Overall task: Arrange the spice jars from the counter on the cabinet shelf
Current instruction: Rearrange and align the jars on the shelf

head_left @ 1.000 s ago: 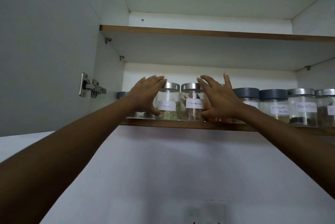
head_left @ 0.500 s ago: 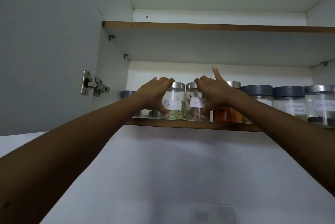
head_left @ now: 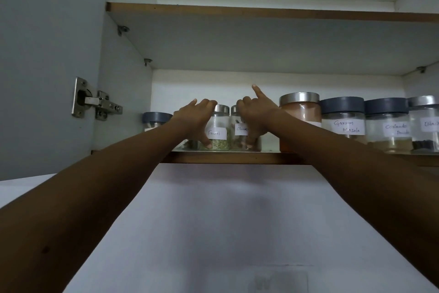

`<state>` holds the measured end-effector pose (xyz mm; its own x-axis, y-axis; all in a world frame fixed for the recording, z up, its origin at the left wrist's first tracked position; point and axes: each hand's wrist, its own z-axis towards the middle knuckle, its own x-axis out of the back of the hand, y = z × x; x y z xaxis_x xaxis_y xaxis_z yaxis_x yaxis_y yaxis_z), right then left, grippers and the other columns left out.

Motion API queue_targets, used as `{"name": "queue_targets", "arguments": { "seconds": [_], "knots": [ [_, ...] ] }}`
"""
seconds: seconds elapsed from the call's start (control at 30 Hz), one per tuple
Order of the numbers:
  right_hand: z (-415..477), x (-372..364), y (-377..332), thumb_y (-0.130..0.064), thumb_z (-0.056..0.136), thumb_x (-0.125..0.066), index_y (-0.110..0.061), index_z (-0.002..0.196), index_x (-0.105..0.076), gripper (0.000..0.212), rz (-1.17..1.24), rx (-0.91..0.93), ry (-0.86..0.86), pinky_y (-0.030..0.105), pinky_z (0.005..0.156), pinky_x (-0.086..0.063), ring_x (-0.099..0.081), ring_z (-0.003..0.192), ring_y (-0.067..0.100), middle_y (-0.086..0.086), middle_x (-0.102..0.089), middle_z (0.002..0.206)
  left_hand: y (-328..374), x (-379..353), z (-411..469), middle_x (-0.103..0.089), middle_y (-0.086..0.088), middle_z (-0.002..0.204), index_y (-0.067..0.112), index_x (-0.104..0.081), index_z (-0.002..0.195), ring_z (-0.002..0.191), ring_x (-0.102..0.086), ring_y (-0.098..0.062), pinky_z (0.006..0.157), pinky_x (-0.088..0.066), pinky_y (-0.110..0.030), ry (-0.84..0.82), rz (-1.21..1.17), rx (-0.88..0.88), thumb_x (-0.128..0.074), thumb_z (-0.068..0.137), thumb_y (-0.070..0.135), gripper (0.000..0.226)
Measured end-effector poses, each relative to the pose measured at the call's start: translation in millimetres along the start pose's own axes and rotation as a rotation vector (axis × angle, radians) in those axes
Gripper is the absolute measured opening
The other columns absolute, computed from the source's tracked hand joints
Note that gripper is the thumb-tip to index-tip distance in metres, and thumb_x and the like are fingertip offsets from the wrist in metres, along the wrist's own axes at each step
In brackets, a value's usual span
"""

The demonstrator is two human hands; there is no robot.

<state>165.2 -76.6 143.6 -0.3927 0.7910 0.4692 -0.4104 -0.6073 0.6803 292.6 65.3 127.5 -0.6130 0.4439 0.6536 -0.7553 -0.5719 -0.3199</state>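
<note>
Two small glass jars with silver lids stand side by side on the lower cabinet shelf (head_left: pixel 237 158). My left hand (head_left: pixel 198 118) grips the fennel jar (head_left: pixel 217 131), fingers curled over its lid and thumb at its base. My right hand (head_left: pixel 255 114) grips the cinnamon jar (head_left: pixel 240 132), with the index finger pointing up. To the right stand a silver-lidded jar of orange powder (head_left: pixel 299 119), a garam masala jar (head_left: pixel 343 121), a coriander powder jar (head_left: pixel 387 126) and a jar of black spice (head_left: pixel 425 124). A grey-lidded jar (head_left: pixel 155 121) stands far left.
The cabinet door (head_left: pixel 47 67) hangs open on the left with a metal hinge (head_left: pixel 95 102). An upper shelf (head_left: pixel 261 11) runs above the jars. A white wall (head_left: pixel 225 221) lies below the cabinet, with a switch plate (head_left: pixel 278 282) at the bottom.
Both hands have gone from flat against the two jars' sides to curled round them. The jars sit further back on the shelf, and the orange powder jar is now uncovered.
</note>
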Motion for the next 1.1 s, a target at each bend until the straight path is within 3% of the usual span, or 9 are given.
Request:
{"name": "queue_targets", "arguments": {
  "seconds": [0.1,0.23,0.4,0.53,0.73,0.87,1.0,1.1],
  "knots": [
    [14,-13,-2,-0.046,0.071,-0.073,0.003,0.130,-0.037,0.085,0.014,-0.019,0.007,0.050,0.116,-0.001,-0.050,0.115,0.028,0.015,-0.051,0.124,-5,-7,7,-0.044,-0.010,0.135,0.009,-0.031,0.135,0.121,-0.041,-0.031,0.098,-0.040,-0.043,-0.010,0.007,-0.004,-0.089,0.054,0.043,0.105],
    [31,-24,-6,-0.055,0.059,-0.079,0.002,0.133,-0.033,0.104,-0.004,-0.031,-0.040,0.046,0.115,-0.006,-0.048,0.119,0.028,0.015,-0.049,0.127,-11,-20,18,-0.047,-0.011,0.130,0.007,-0.034,0.129,0.117,-0.044,-0.030,0.101,-0.036,-0.040,-0.023,0.042,-0.015,-0.088,0.054,0.044,0.100],
    [43,-30,-8,-0.055,0.055,-0.081,0.001,0.135,-0.028,0.111,0.017,-0.058,-0.091,0.043,0.115,-0.013,-0.044,0.124,0.028,0.017,-0.048,0.132,-13,-31,30,-0.051,-0.010,0.129,0.007,-0.034,0.129,0.122,-0.044,-0.029,0.110,-0.026,-0.040,-0.021,0.147,-0.014,-0.085,0.055,0.049,0.100],
    [53,-36,-10,-0.050,0.056,-0.084,0.000,0.133,-0.030,0.107,0.048,-0.091,-0.134,0.038,0.110,-0.025,-0.046,0.122,0.028,0.016,-0.049,0.130,-15,-39,42,-0.052,-0.011,0.128,0.005,-0.032,0.130,0.122,-0.047,-0.026,0.116,-0.014,-0.041,-0.070,0.258,-0.037,-0.081,0.063,0.050,0.095],
    [68,-49,-14,-0.047,0.058,-0.084,-0.003,0.131,-0.032,0.100,0.053,-0.101,-0.151,0.036,0.101,-0.035,-0.049,0.118,0.026,0.012,-0.052,0.127,-14,-46,54,-0.052,-0.012,0.130,0.003,-0.031,0.133,0.123,-0.047,-0.026,0.117,-0.010,-0.046,-0.093,0.420,-0.056,-0.074,0.070,0.055,0.093],
    [71,-49,-15,-0.045,0.062,-0.083,-0.004,0.134,-0.030,0.098,0.062,-0.098,-0.143,0.040,0.109,-0.030,-0.047,0.122,0.026,0.011,-0.050,0.129,-11,-46,57,-0.053,-0.013,0.131,0.003,-0.029,0.135,0.124,-0.048,-0.027,0.117,-0.008,-0.047,-0.097,0.453,-0.030,-0.072,0.070,0.058,0.096],
    [65,-54,-18,-0.037,0.072,-0.077,-0.002,0.136,-0.029,0.087,0.129,-0.153,-0.119,0.043,0.115,-0.015,-0.043,0.128,0.029,0.014,-0.048,0.134,-5,-48,55,-0.036,-0.016,0.147,0.004,-0.026,0.140,0.139,-0.028,-0.029,0.115,-0.002,-0.052,-0.104,0.545,0.043,-0.060,0.068,0.073,0.105],
    [57,-56,-22,-0.026,0.083,-0.068,0.004,0.143,-0.016,0.085,0.250,-0.236,-0.118,0.040,0.116,-0.012,-0.021,0.140,0.036,0.023,-0.021,0.152,-4,-46,47,-0.021,-0.016,0.155,0.003,-0.021,0.145,0.145,-0.012,-0.030,0.114,0.001,-0.056,-0.083,0.580,0.060,-0.045,0.075,0.078,0.105]
  ]
}}
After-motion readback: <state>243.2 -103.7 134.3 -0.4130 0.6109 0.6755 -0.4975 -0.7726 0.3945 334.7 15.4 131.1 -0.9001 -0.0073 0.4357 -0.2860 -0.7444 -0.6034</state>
